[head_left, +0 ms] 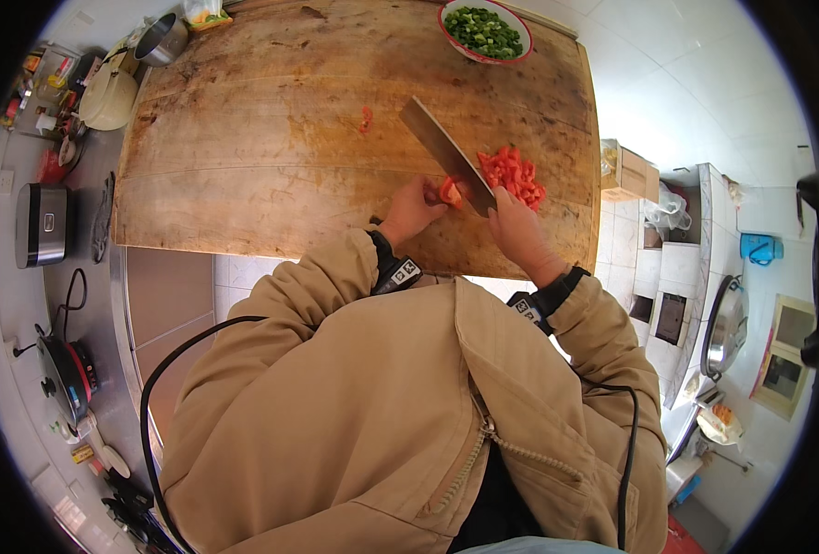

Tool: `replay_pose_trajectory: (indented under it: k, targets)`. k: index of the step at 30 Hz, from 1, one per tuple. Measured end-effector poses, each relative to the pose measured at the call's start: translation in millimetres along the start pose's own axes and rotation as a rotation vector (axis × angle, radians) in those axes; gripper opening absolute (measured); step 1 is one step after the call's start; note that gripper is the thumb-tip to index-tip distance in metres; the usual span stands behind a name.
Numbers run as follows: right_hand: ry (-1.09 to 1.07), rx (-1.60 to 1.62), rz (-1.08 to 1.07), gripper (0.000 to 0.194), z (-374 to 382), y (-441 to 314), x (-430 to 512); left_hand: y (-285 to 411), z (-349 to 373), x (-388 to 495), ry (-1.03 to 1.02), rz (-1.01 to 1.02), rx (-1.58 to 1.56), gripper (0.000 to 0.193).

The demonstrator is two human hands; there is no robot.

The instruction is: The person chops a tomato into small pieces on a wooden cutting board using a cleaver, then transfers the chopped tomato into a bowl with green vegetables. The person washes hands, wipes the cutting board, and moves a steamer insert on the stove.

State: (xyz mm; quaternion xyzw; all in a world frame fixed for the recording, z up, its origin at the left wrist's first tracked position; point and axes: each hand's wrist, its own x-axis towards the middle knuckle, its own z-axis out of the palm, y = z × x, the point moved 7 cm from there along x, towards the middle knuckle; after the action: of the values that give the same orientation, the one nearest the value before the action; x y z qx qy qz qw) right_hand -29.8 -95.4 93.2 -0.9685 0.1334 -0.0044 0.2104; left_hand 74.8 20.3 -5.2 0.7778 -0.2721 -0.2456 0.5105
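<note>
My right hand (520, 232) grips a cleaver (447, 154) near the front right of a large wooden board (243, 159). The broad blade slants away to the left. Just left of the blade lies a piece of tomato (451, 192), with the fingertips of my left hand (413, 208) at its left side. A heap of chopped tomato (512, 176) is right of the blade, beyond my right hand. A few small tomato bits (365, 119) lie apart, farther left on the board. At the far right edge stands a red-rimmed bowl (528, 48) of chopped green onion (483, 32).
A metal pot (162, 40) and a pale lidded container (108, 100) stand beyond the board's left edge. On the left counter are a small appliance (44, 225) and an electric pan (63, 381). Cardboard boxes (629, 173) are at the right. Cables run from both my sleeves.
</note>
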Motion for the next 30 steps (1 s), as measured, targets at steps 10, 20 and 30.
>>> replay_pose_trajectory:
  k: [10, 20, 30]
  targets:
    - [-0.22, -0.059, 0.011, 0.015, 16, -5, 17, -4, 3, -1, 0.099, -0.029, -0.063, 0.02]
    - [-0.029, 0.085, 0.01, 0.018, 5, 7, 5, -2, 2, 0, 0.089, -0.019, -0.041, 0.019]
    - [-0.244, 0.077, 0.045, 0.013, 3, -3, 4, -3, 0, -4, 0.138, -0.053, 0.063, 0.018]
